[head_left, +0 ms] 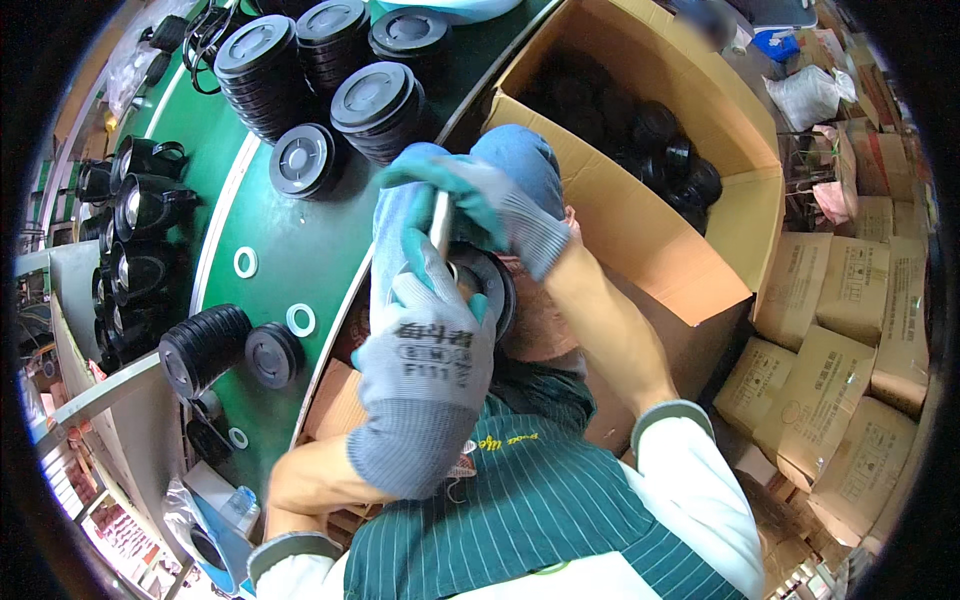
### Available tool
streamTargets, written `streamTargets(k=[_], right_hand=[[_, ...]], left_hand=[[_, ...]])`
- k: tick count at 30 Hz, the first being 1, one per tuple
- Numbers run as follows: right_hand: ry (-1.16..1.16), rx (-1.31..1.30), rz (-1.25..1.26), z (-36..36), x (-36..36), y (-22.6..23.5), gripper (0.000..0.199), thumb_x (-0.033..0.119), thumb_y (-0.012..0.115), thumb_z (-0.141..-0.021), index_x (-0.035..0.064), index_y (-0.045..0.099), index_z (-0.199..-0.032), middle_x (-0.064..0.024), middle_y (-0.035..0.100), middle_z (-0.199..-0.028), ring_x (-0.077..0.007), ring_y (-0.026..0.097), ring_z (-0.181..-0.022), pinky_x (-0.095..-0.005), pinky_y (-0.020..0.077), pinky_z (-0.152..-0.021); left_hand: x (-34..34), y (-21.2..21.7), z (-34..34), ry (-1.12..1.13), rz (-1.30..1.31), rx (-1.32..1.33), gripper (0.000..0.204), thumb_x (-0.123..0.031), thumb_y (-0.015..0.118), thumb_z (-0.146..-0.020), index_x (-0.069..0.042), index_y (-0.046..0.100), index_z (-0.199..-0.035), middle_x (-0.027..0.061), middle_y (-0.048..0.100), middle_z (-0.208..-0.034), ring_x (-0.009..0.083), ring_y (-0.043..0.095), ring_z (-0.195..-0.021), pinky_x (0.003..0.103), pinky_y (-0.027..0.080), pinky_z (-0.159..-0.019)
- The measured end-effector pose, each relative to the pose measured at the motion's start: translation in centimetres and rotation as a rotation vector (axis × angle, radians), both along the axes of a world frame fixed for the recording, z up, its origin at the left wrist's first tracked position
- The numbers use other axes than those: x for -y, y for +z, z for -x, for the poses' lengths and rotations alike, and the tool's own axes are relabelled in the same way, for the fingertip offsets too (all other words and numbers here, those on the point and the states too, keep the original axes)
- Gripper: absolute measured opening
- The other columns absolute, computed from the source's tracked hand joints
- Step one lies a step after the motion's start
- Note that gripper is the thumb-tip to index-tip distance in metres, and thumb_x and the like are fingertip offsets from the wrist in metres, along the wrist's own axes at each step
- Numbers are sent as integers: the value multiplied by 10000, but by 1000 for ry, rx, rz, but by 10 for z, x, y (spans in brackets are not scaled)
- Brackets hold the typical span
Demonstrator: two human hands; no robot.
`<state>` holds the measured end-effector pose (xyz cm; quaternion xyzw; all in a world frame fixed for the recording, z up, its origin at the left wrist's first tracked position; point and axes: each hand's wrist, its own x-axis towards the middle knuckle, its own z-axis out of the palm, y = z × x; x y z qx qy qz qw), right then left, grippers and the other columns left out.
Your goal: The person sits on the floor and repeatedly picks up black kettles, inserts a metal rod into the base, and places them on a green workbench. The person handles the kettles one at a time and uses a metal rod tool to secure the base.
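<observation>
Both gloved hands meet over the lap in the head view: the left hand [425, 360], in a grey knit glove, is wrapped around the near side of a round black part [490, 285], fingers curled shut on its rim, while the right hand [485, 205], in a grey glove with teal-coated fingers, is closed on a pale slim rod-like tool [440, 222]. That tool stands with its long axis running roughly from 12 to 6 o'clock, its lower end at the black part, so the part lies at about 6 o'clock from the right hand and 1 o'clock from the left; the left hand is the nearer one and touches it. Whether the tool tip is seated in the part is hidden by the fingers. On the green table [300, 250], at 10 to 12 o'clock from the hands, I count about five stacks of black lids [375, 105] upright, one stack lying on its side [205, 345], and three white rings [300, 320]. An open cardboard box [650, 230] with more black parts sits at 2 o'clock.
</observation>
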<state>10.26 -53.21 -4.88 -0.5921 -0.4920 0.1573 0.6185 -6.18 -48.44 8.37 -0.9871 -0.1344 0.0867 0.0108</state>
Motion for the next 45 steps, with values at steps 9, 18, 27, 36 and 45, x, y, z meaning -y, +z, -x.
streamTargets(k=[9,18,27,36,45], right_hand=[[224,-1197,77,11,36,-20,502,366,558,-1068,-12,563,-1398,-69,747,-1032,-189,738,-967,-328,614,-872],[418,-970,-481,68,78,26,570,423,416,-1107,52,652,-744,-70,583,-658,-247,523,-788,-549,346,-1176],[574,431,301,78,57,101,256,348,758,-720,143,621,-650,6,508,-615,-205,595,-741,-457,497,-971],[509,492,157,110,20,115,191,294,703,-799,106,695,-834,-47,550,-687,-207,635,-766,-460,556,-972],[-107,257,639,122,105,63,1166,598,895,-703,62,372,-1596,-332,215,-1644,-443,314,-1523,-536,297,-1224]], left_hand=[[-20,-22,8,-29,256,184,448,-377,585,-1029,-2,586,-1275,158,692,-861,285,709,-639,408,525,-473],[-136,-61,-14,-429,791,362,389,-277,460,-1000,3,657,-1186,148,702,-776,320,720,-670,389,568,-651],[-132,-107,-112,-894,891,384,315,-236,468,-1025,-45,716,-1061,156,685,-791,317,655,-649,391,519,-611],[-121,-115,-101,-684,1143,374,297,-284,544,-990,-35,706,-975,164,695,-865,317,670,-747,426,521,-644],[-210,-165,78,621,1221,649,413,-397,486,-1097,-66,709,-989,-53,503,-669,51,418,-552,249,306,-485]])
